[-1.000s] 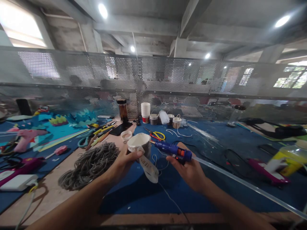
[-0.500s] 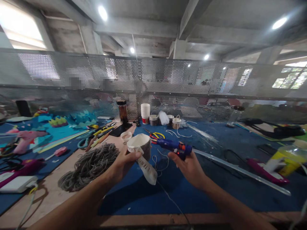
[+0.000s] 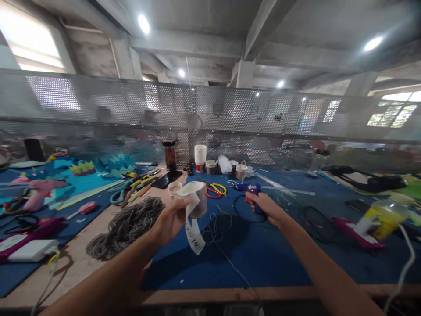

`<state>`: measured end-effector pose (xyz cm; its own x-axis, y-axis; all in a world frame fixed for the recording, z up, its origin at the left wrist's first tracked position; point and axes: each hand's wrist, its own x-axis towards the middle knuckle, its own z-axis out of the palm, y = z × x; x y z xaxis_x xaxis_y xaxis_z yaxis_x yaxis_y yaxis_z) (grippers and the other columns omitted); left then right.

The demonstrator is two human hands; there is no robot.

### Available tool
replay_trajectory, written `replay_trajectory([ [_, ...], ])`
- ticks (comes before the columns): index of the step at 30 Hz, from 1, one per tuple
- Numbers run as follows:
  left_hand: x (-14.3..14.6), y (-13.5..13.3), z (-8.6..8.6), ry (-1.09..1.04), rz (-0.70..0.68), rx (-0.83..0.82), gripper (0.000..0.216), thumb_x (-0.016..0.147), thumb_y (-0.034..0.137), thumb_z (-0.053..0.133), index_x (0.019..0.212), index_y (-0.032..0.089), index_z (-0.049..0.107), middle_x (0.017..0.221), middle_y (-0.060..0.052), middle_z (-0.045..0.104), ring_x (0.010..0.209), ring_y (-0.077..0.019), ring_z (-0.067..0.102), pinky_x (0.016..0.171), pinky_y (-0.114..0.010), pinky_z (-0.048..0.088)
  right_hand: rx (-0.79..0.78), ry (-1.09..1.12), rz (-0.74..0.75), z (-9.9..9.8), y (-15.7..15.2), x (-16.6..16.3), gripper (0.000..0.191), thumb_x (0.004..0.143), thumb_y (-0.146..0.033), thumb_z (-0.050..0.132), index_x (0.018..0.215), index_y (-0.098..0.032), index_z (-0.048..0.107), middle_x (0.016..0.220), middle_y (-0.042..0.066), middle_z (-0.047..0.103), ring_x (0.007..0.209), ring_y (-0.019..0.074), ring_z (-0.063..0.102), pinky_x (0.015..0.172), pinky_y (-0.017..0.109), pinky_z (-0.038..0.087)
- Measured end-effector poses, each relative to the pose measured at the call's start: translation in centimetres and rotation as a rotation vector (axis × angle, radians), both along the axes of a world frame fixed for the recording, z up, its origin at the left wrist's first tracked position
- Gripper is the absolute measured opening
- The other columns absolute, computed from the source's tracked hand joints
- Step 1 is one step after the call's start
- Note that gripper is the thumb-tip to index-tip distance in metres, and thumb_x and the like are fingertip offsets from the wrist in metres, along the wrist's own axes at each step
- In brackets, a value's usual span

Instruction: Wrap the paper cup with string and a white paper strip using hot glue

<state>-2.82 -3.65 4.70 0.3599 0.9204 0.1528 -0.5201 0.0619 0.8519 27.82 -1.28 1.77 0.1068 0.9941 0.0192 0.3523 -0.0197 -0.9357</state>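
Note:
My left hand [image 3: 171, 219] is closed on a white cup wrapped in grey cord [image 3: 200, 202], its open mouth tilted up. A white printed ribbon [image 3: 194, 237] hangs from the cup beside my thumb. To the right, my right hand [image 3: 268, 207] grips a blue hot glue gun [image 3: 245, 187] with a small red light lit. Its nozzle points left, and a clear glue stick [image 3: 296, 191] juts out behind it. Scissors with red and yellow handles [image 3: 217, 190] lie between the cup and the gun. Thin pale cord [image 3: 217, 226] curls over the mat below.
A heap of grey cord [image 3: 128, 228] lies left of my left hand. Behind are a phone [image 3: 167, 179], a dark jar [image 3: 169, 156], stacked paper cups [image 3: 200, 156] and small pails [image 3: 241, 170]. On the right sit a purple power strip [image 3: 357, 235] and a yellow bottle [image 3: 384, 219].
My right hand has carried the glue gun away from the cup, farther back over the mat, and turned it level. The cup has turned slightly in my left hand, and the ribbon hangs straighter down.

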Motion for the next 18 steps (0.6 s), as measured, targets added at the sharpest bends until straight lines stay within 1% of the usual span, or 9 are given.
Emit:
replay_trajectory([
  [2,0.0,-0.2,0.2,-0.001,0.006,-0.011,0.045,0.082,0.032,0.066,0.124,0.017,0.065,0.104,-0.009,0.074,0.096,-0.0280,0.067,0.086,-0.041,0.052,-0.059,-0.132,-0.062,-0.7,1.0,1.3,0.048,0.083,-0.060,0.061,0.064,-0.016,0.059,0.055,0.003,0.057,0.051,0.0134,0.053,0.054,0.027,0.043],
  [4,0.1,-0.3,0.4,-0.009,-0.024,-0.001,0.044,0.084,0.033,0.063,0.124,0.015,0.064,0.102,-0.010,0.074,0.093,-0.0278,0.067,0.085,-0.042,0.052,-0.108,-0.261,-0.110,-1.1,1.5,2.3,0.051,0.085,-0.058,0.060,0.056,-0.016,0.058,0.054,0.006,0.059,0.053,0.0169,0.058,0.058,0.029,0.044],
  [6,0.2,-0.4,0.4,-0.013,-0.049,0.043,0.043,0.083,0.033,0.062,0.123,0.015,0.064,0.101,-0.010,0.073,0.091,-0.0268,0.066,0.084,-0.042,0.052,-0.124,-0.377,-0.164,-0.9,1.4,2.9,0.052,0.086,-0.056,0.061,0.052,-0.017,0.058,0.058,0.011,0.063,0.065,0.0239,0.066,0.067,0.034,0.047],
  [9,0.3,-0.2,0.1,0.008,-0.034,0.108,0.043,0.081,0.031,0.065,0.122,0.017,0.064,0.104,-0.009,0.072,0.090,-0.0244,0.064,0.082,-0.038,0.051,-0.040,-0.498,-0.255,0.4,0.3,2.5,0.041,0.087,-0.050,0.062,0.065,-0.015,0.063,0.085,0.020,0.070,0.102,0.0364,0.065,0.087,0.042,0.045],
  [11,0.3,0.0,-0.3,0.044,0.016,0.130,0.044,0.081,0.031,0.066,0.123,0.019,0.063,0.107,-0.007,0.071,0.093,-0.0231,0.063,0.081,-0.035,0.050,0.067,-0.521,-0.253,1.5,-0.9,0.9,0.033,0.090,-0.047,0.059,0.082,-0.015,0.064,0.106,0.021,0.069,0.117,0.0373,0.059,0.095,0.045,0.042],
  [13,0.3,0.0,-0.6,0.097,0.091,0.157,0.044,0.082,0.031,0.068,0.124,0.020,0.062,0.104,-0.005,0.070,0.095,-0.0228,0.062,0.081,-0.033,0.049,0.159,-0.500,-0.168,2.3,-2.4,-1.8,0.034,0.092,-0.052,0.056,0.096,-0.018,0.063,0.111,0.015,0.069,0.112,0.0311,0.062,0.096,0.041,0.043],
  [15,0.3,0.0,-0.8,0.148,0.175,0.189,0.047,0.080,0.032,0.071,0.125,0.019,0.062,0.100,-0.005,0.071,0.100,-0.0243,0.062,0.086,-0.033,0.047,0.233,-0.412,-0.008,2.8,-4.1,-5.3,0.037,0.092,-0.056,0.055,0.106,-0.023,0.059,0.109,0.007,0.071,0.103,0.0222,0.066,0.092,0.034,0.048],
  [17,0.2,-0.1,-0.9,0.197,0.252,0.228,0.052,0.079,0.032,0.073,0.127,0.018,0.060,0.099,-0.006,0.071,0.107,-0.0262,0.061,0.093,-0.034,0.045,0.309,-0.061,0.243,2.7,-5.7,-8.7,0.047,0.087,-0.053,0.065,0.119,-0.021,0.052,0.117,0.010,0.068,0.109,0.0224,0.065,0.094,0.036,0.049],
  [18,0.2,-0.1,-0.9,0.223,0.285,0.250,0.054,0.079,0.033,0.074,0.129,0.019,0.059,0.101,-0.006,0.071,0.110,-0.0266,0.060,0.095,-0.035,0.044,0.306,0.062,0.307,2.7,-6.4,-10.1,0.056,0.083,-0.052,0.071,0.124,-0.021,0.048,0.119,0.010,0.068,0.111,0.0233,0.064,0.094,0.037,0.050],
])
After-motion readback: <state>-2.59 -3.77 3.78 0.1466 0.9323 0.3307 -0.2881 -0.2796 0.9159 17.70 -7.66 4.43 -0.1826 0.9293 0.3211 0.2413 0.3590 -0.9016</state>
